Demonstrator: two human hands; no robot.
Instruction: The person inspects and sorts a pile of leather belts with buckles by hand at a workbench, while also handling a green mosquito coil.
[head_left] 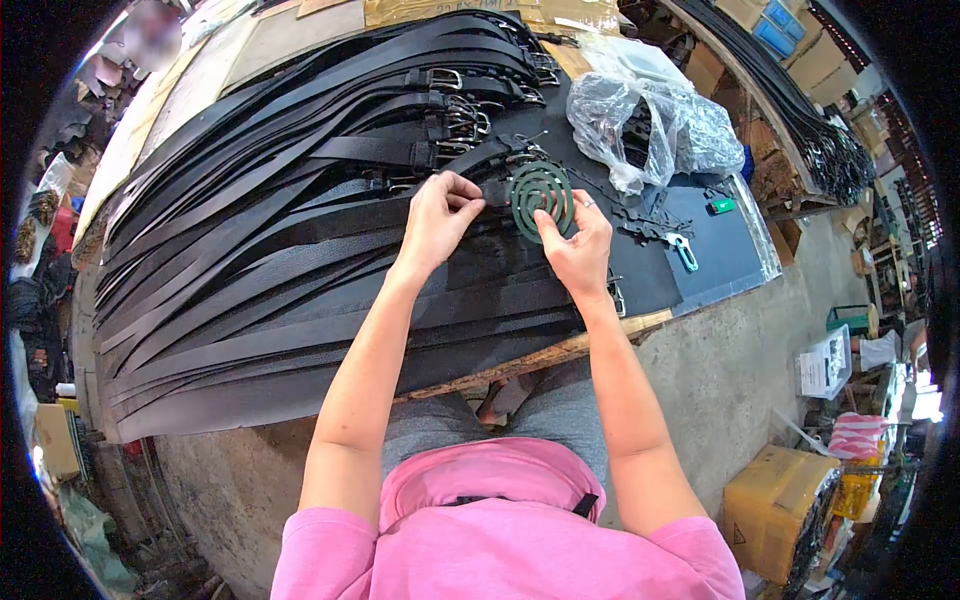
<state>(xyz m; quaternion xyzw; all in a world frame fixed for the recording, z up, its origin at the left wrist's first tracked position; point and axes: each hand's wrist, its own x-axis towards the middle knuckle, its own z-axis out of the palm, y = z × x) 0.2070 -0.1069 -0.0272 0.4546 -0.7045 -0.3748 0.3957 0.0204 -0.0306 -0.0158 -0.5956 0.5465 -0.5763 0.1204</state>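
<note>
A green spiral mosquito coil (530, 180) is upright in my right hand (578, 240), thumb against its face and fingers behind it. To its left, my left hand (440, 220) is closed in a pinch, fingertips beside a black belt strap. Whatever lies between those fingertips is too small or hidden to make out. Many black belts (250, 200) fan out in piles across the table under and around both hands. Their metal buckles (445, 78) cluster toward the middle and right. Part of the belts behind the coil is hidden.
Right of my hands lie linked black pieces (645, 222), a green lighter (720, 206) and a small teal-handled tool (683, 252). A clear plastic bag (620, 120) sits behind them. The table's wooden edge (480, 375) is close to my body. A cardboard box (775, 510) stands on the floor.
</note>
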